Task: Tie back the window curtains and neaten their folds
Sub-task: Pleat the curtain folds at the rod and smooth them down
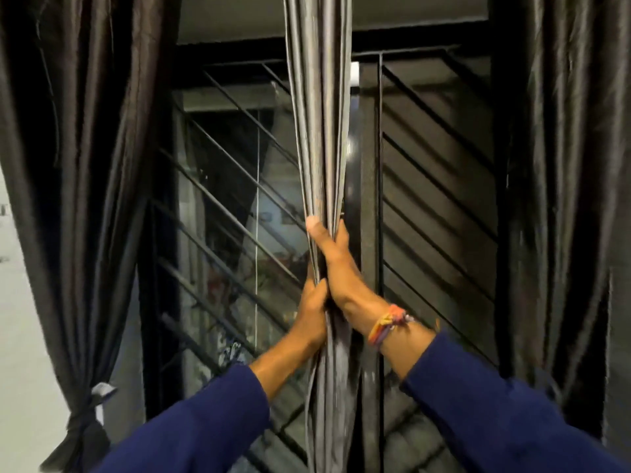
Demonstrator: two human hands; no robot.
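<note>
Open gaps of window are seen on both sides of the gathered middle curtain, bounded by the dark left curtain and the dark right curtain. The left curtain is cinched low by a tie. A diagonal window grille stands close behind. The middle curtain is bunched into narrow folds and is clasped by the right hand above and by the left hand just below, the two touching.
</note>
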